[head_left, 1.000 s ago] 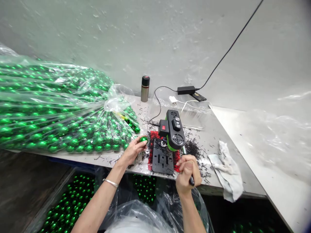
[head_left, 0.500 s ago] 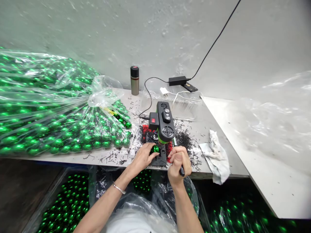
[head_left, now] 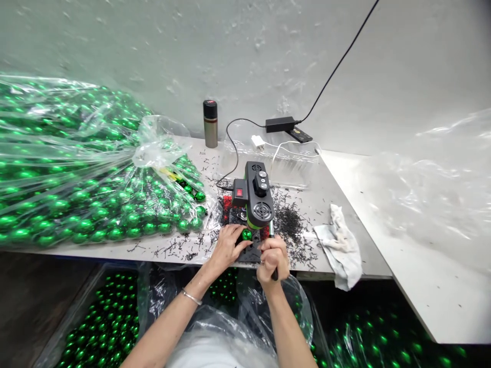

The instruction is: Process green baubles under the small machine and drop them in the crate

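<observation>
A small black benchtop machine (head_left: 259, 197) with a red switch and a lever stands near the table's front edge. My left hand (head_left: 230, 244) is closed on a shiny green ball (head_left: 247, 235), thumb and fingers around it, under the machine's head. Wrapped round the black-handled lever (head_left: 274, 275) on the machine's right side is my right hand (head_left: 273, 260). The ball's lower part and the contact point above it are hard to make out.
A big clear bag (head_left: 88, 174) of green balls fills the table's left side. Black scraps (head_left: 289, 220) lie around the machine. A white cloth (head_left: 339, 245) hangs over the front edge. Behind stand a flask (head_left: 210, 124), a power adapter (head_left: 280, 124) and a plastic tray (head_left: 293, 171).
My right hand and the lever have moved left, closer to the machine. My left hand keeps hold of the green ball in about the same place.
</observation>
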`<state>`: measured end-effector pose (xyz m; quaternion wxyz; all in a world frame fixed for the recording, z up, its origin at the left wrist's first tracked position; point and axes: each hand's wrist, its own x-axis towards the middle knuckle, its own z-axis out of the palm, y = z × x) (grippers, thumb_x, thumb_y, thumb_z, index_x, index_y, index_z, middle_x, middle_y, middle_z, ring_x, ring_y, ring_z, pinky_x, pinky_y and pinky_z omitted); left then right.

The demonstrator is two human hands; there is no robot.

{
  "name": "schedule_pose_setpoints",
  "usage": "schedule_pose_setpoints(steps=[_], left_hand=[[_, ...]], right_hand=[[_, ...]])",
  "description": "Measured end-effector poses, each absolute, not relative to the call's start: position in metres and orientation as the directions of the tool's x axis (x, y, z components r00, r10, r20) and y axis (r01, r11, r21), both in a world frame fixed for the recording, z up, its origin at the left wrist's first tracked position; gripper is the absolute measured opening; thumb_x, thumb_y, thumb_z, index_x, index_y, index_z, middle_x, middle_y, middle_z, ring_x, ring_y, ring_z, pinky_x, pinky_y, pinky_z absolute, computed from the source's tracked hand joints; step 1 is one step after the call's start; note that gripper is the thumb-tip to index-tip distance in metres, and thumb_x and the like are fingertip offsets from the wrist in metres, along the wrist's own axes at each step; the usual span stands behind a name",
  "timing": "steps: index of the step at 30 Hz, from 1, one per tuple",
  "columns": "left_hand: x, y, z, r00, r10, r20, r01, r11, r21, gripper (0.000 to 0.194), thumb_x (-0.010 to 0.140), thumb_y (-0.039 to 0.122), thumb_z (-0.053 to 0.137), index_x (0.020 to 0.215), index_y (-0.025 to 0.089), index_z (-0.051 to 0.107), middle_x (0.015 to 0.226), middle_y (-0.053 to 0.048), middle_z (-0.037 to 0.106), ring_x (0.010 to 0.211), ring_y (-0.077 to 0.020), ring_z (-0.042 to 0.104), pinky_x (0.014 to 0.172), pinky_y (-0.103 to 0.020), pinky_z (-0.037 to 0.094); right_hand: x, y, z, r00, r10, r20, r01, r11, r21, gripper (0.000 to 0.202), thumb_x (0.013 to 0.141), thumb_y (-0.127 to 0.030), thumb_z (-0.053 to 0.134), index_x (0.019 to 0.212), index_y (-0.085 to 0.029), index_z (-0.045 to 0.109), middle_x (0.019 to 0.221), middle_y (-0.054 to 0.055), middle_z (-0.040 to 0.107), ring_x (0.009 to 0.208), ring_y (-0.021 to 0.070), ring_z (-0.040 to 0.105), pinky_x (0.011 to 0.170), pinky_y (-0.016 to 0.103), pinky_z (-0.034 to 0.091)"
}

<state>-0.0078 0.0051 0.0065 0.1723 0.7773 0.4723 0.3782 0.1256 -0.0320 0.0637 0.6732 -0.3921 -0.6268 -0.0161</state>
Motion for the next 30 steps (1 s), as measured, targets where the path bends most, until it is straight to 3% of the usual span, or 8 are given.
schedule_pose_setpoints(steps=[9,17,19,24,28,30], left_hand=[[-0.007,0.006,0.006,0.265,0.863,0.43,0.586,-0.498,0.639,0.03,0.094,0.033,0.065,0.121,0.019,0.064,0.115,-0.013,0.068,0.107,-0.027,0.063,0.093,-0.043,0.05],[-0.003,0.01,0.005,0.243,0.873,0.423,0.565,-0.482,0.67,0.032,0.091,0.032,0.069,0.119,0.016,0.065,0.113,-0.013,0.069,0.105,-0.0279,0.063,0.092,-0.044,0.05],[-0.002,0.009,0.005,0.238,0.874,0.423,0.553,-0.48,0.681,0.032,0.091,0.031,0.068,0.12,0.016,0.065,0.115,-0.014,0.07,0.107,-0.0286,0.063,0.093,-0.045,0.05],[-0.015,-0.02,0.006,0.254,0.872,0.419,0.55,-0.487,0.678,0.036,0.095,0.031,0.059,0.128,0.016,0.059,0.123,-0.015,0.067,0.116,-0.0301,0.06,0.102,-0.05,0.045],[-0.046,-0.037,0.015,0.269,0.86,0.433,0.627,-0.498,0.599,0.059,0.089,0.048,0.065,0.137,0.015,0.053,0.139,-0.019,0.059,0.13,-0.035,0.052,0.107,-0.053,0.041],[-0.063,-0.025,0.027,0.211,0.861,0.463,0.707,-0.462,0.535,0.052,0.094,0.046,0.059,0.136,0.015,0.055,0.14,-0.018,0.059,0.131,-0.0342,0.051,0.109,-0.054,0.039]], right_hand=[[0.127,-0.025,0.041,0.226,0.445,0.867,0.496,0.713,-0.495,0.038,0.103,-0.025,0.031,0.067,-0.021,0.043,0.073,-0.003,0.051,0.068,0.0123,0.062,0.094,0.043,0.046],[0.137,-0.025,0.052,0.034,0.423,0.905,0.551,0.748,-0.37,0.033,0.1,-0.021,0.035,0.069,-0.021,0.046,0.073,-0.001,0.053,0.071,0.0138,0.061,0.079,0.037,0.049],[0.137,-0.026,0.065,0.079,0.434,0.897,0.515,0.753,-0.41,0.034,0.099,-0.019,0.037,0.066,-0.021,0.044,0.07,-0.002,0.051,0.067,0.0132,0.057,0.072,0.034,0.047],[0.13,-0.032,0.107,0.274,0.595,0.756,0.398,0.645,-0.652,0.034,0.099,-0.02,0.042,0.066,-0.021,0.047,0.067,-0.001,0.05,0.063,0.0126,0.053,0.059,0.028,0.041],[0.121,-0.035,0.116,0.332,0.612,0.718,0.359,0.622,-0.696,0.035,0.1,-0.023,0.044,0.066,-0.02,0.048,0.068,-0.002,0.051,0.061,0.0114,0.052,0.058,0.027,0.04],[0.117,-0.035,0.114,0.36,0.595,0.719,0.35,0.628,-0.695,0.036,0.1,-0.024,0.044,0.065,-0.02,0.049,0.068,-0.002,0.051,0.06,0.011,0.052,0.057,0.027,0.04]])
